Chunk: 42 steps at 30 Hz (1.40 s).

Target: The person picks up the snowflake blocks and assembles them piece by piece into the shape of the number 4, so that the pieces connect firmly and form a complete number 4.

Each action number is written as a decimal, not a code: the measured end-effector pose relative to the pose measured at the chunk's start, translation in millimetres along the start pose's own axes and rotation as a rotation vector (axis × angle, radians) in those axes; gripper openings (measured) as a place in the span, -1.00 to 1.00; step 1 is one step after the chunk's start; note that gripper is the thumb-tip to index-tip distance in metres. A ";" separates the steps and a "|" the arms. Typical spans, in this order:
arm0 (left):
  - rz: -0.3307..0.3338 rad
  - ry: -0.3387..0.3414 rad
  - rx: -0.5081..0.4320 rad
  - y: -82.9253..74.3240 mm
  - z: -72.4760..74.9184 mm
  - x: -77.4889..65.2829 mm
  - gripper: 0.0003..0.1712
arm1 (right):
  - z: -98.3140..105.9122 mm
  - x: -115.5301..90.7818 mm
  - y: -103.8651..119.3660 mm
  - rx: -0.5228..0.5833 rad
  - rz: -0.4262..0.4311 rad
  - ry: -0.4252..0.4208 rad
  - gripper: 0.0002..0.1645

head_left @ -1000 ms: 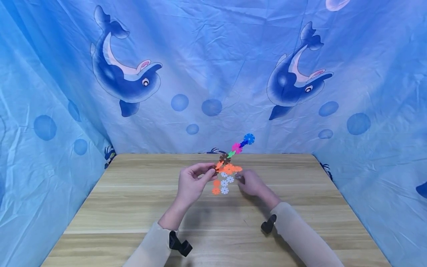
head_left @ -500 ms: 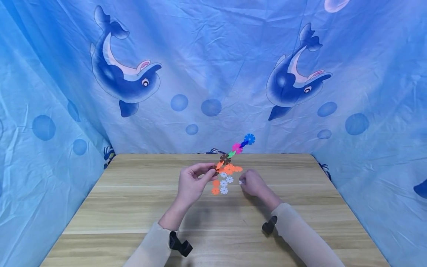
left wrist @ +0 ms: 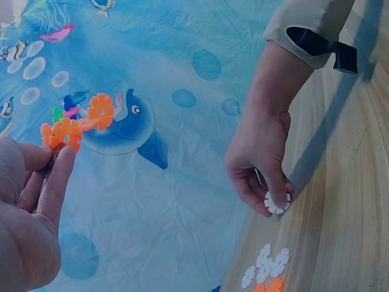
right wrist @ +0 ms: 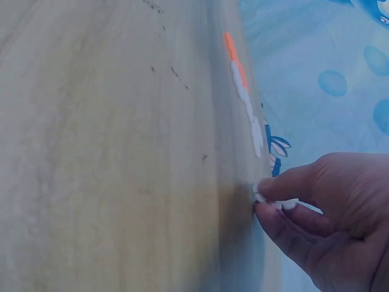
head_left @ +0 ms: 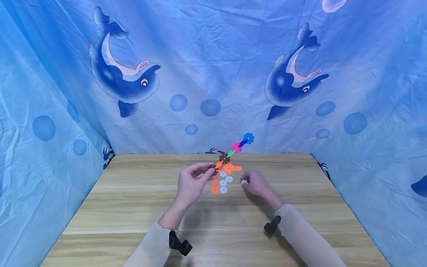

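My left hand (head_left: 195, 181) pinches a brown snowflake disc (head_left: 213, 170) at the end of a joined chain, raised above the table. Orange discs (head_left: 228, 168) branch right from the chain. Its other arm runs up through a brown disc (head_left: 224, 158), a green one (head_left: 231, 153), a pink one (head_left: 236, 147) and blue ones, ending at a light-blue disc (head_left: 248, 138). To the right, my right hand (head_left: 256, 183) pinches a white snowflake disc (left wrist: 278, 202) between thumb and fingers, low over the tabletop. How much of that disc the fingers hide cannot be told.
Between the hands, several loose white discs (head_left: 223, 183) lie flat on the wooden table (head_left: 213, 230), beside two orange discs (head_left: 215, 186). A blue dolphin-print curtain (head_left: 213, 74) hangs behind the table's far edge and along both sides.
My right hand has shifted slightly right, away from the chain, and the white disc shows more clearly at its fingertips. My left hand and the chain stay nearly still.
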<state>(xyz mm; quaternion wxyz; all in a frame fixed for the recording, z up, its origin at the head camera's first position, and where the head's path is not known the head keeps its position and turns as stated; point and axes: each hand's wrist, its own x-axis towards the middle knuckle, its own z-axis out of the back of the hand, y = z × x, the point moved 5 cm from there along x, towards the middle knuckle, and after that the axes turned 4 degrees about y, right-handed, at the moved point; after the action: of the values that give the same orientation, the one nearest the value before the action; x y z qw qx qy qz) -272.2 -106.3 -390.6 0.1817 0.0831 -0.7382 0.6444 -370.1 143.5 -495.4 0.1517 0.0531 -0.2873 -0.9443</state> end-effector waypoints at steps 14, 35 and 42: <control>-0.020 0.003 -0.007 1.0 2.3 2.5 -0.77 | 33.3 -16.7 14.7 0.106 0.114 -0.141 -0.90; -0.035 -0.018 -0.010 -0.2 2.2 0.9 -0.78 | 80.6 -72.4 72.7 0.465 0.399 -0.441 -0.86; -0.034 -0.018 -0.015 0.7 0.6 0.4 -0.79 | 81.6 -74.1 73.4 0.629 0.422 -0.380 -0.80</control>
<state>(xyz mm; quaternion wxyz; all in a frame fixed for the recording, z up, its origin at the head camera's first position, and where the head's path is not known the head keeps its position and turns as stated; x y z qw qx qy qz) -272.9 -106.8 -391.1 0.1867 0.1000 -0.7431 0.6348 -296.3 152.0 -385.7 0.2624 -0.1383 -0.5889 -0.7518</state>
